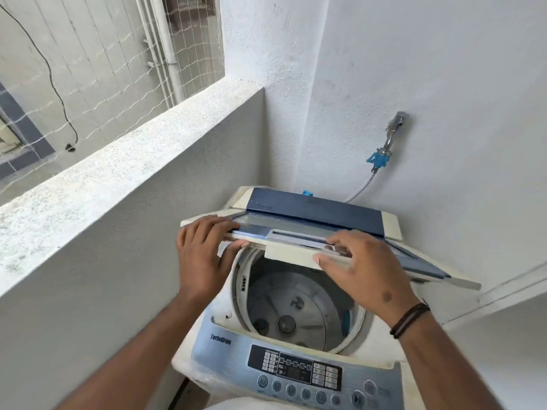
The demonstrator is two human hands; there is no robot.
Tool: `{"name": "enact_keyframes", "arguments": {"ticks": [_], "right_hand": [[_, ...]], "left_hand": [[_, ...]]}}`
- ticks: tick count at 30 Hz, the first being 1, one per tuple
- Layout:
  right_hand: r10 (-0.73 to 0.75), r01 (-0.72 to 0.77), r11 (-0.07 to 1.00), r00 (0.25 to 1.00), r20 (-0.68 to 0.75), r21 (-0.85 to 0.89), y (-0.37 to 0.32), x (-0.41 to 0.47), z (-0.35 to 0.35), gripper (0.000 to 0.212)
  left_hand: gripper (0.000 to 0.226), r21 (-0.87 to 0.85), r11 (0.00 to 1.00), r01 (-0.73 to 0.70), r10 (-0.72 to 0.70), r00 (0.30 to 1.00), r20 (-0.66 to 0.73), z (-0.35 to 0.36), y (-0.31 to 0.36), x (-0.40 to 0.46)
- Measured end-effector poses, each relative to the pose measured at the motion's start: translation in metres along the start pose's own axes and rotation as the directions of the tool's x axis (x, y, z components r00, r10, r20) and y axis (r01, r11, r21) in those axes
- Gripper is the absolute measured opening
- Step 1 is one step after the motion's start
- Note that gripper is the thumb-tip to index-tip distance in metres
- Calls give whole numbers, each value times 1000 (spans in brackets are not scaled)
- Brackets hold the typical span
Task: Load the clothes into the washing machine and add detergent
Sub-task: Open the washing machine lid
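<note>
1. My left hand (204, 255) grips the left front edge of the folding lid (310, 232), fingers over, thumb under.
2. My right hand (364, 267) clamps its handle.
3. The washing machine (225, 359) sits in the corner, drum (296, 306) exposed.

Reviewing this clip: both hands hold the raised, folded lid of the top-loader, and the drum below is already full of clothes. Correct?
Not quite. Both hands, left and right, do hold the raised, folded lid, but the head view shows the drum bare: only its metal floor and central hub, no clothes.
</note>
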State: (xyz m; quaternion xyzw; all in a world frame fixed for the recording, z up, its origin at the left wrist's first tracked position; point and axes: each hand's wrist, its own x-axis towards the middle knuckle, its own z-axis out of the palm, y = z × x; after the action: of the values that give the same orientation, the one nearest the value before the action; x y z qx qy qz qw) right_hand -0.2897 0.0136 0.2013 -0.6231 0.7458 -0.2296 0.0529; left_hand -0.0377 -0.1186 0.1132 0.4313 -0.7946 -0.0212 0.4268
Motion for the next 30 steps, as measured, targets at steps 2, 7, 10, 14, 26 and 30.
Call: {"name": "enact_keyframes", "arguments": {"ticks": [2, 7, 10, 14, 26, 30], "right_hand": [[-29, 20, 997, 989, -143, -68, 12, 13, -11, 42], [47, -89, 994, 882, -469, -68, 54, 29, -37, 35], [29, -103, 985, 888, -459, -136, 82, 42, -37, 55], [6, -116, 949, 936, -351, -292, 110, 74, -34, 89], [64, -185, 889, 956, -286, -419, 146, 174, -23, 110], [99, -202, 888, 961, -257, -413, 152, 196, -19, 120]], "left_hand": [[31, -13, 1000, 14, -14, 1000, -16, 3, 3, 25], [25, -97, 992, 83, -86, 996, -21, 15, 13, 93], [33, -205, 974, 98, -99, 995, 7, 31, 16, 139], [45, -169, 984, 51, -38, 996, 78, 58, 8, 182], [117, 166, 966, -199, 126, 920, 371, 103, -29, 235], [134, 229, 935, -269, 142, 880, 453, 112, -41, 246]]}}
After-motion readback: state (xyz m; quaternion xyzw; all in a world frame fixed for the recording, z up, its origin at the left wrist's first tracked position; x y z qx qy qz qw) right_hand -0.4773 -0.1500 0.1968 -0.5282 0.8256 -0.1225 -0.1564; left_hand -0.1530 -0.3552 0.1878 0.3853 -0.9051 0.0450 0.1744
